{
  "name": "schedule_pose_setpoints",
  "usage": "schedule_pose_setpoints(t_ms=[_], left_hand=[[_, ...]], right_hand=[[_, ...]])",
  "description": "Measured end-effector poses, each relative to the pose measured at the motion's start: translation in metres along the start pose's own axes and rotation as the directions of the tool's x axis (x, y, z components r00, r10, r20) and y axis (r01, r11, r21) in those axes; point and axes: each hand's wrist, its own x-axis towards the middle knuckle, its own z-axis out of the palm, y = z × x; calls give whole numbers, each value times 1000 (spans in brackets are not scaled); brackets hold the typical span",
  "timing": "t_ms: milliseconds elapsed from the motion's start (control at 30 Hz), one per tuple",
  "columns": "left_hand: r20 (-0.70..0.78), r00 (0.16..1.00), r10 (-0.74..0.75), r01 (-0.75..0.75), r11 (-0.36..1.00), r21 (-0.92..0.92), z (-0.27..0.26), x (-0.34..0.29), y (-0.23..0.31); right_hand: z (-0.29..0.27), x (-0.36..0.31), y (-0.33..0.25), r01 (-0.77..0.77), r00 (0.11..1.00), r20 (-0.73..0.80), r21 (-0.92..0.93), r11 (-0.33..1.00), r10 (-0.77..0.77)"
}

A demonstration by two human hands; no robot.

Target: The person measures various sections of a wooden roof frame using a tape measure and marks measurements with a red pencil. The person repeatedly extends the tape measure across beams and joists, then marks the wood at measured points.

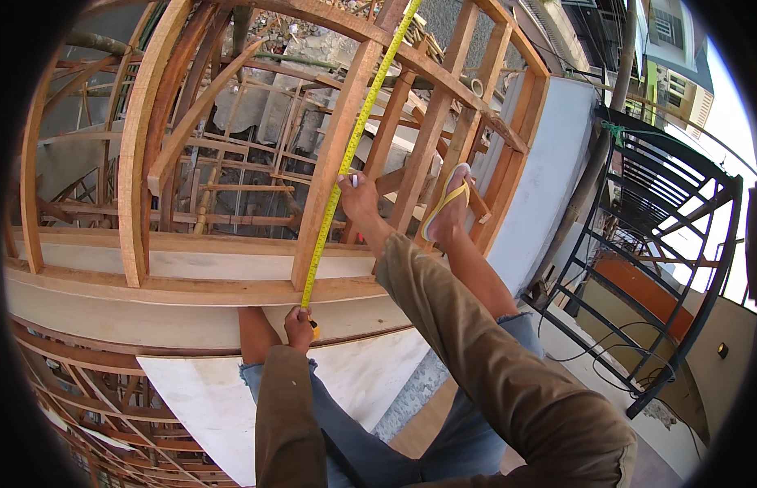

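Observation:
My left hand (297, 328) is closed around a tape measure, its yellow and black case (315, 330) showing beside the fingers at the near rail (224, 290) of a wooden frame. The yellow blade (358, 122) is drawn out along a wooden crosspiece (328, 183) and runs past the far rail to the top of the view. Further up, my right hand (361, 200) is pinched at the blade's right edge beside the crosspiece. A small whitish thing (354, 180) shows at its fingertips; its kind is not clear.
Open gaps between the frame's timbers look down on sticks and rubble (273, 106). My sandalled foot (450, 199) rests on the frame at right. A pale board (208, 398) lies below my legs. To the right stands a black metal railing (679, 195) with a loose cable.

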Motion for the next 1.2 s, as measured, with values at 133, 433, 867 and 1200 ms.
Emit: schedule_pose_setpoints(t_ms=[133,433,867,1200], left_hand=[[7,998,-57,56,993,108,-15,-23,30],[73,994,-82,78,995,61,-25,-86,58],[83,978,-191,192,981,0,-25,-99,64],[57,992,-110,112,993,-27,-24,-95,52]], right_hand=[[-21,-12,-9,-25,999,21,27,999,25],[-65,-36,-30,-55,996,75,107,993,47],[-70,-32,-41,11,984,176,59,998,-21],[-54,-24,-40,-45,973,228,4,999,42]])
